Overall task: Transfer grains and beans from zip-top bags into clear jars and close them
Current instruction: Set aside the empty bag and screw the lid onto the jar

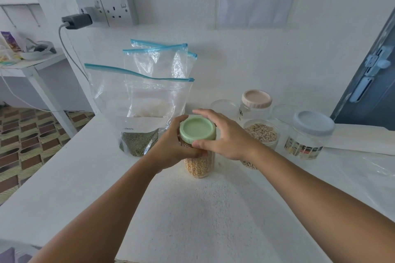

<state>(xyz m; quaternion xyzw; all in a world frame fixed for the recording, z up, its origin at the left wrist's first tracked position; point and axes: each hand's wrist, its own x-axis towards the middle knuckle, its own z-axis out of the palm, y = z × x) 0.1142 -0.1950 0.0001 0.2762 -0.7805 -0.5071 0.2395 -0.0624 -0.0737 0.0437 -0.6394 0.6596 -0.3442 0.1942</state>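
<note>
**Green lid sits on the corn jar, both hands on it**

I see a white table (192, 209). On the left side of it stands a big zip bag (139, 111) with a blue strip on top. Dark green beans (139, 143) fill its bottom. Behind it lean two more clear zip bags (162, 62), and the nearer one has some white grains (149, 109) in it.

In the middle stands the corn jar (199, 164). It is clear and holds yellow corn. The green lid (197, 129) sits on top of it. My left hand (173, 147) wraps around the jar just under the lid, fingers curled tight on the glass. My right hand (224, 136) holds the lid, thumb on the near edge and fingers bent over the far edge.

To the right sits an open jar (263, 134) with pale beans in it. Behind it stands a jar with a pink lid (256, 98); I cannot tell what is inside. Farthest right stands a jar with a blue lid (312, 123) and a bright label.
</note>
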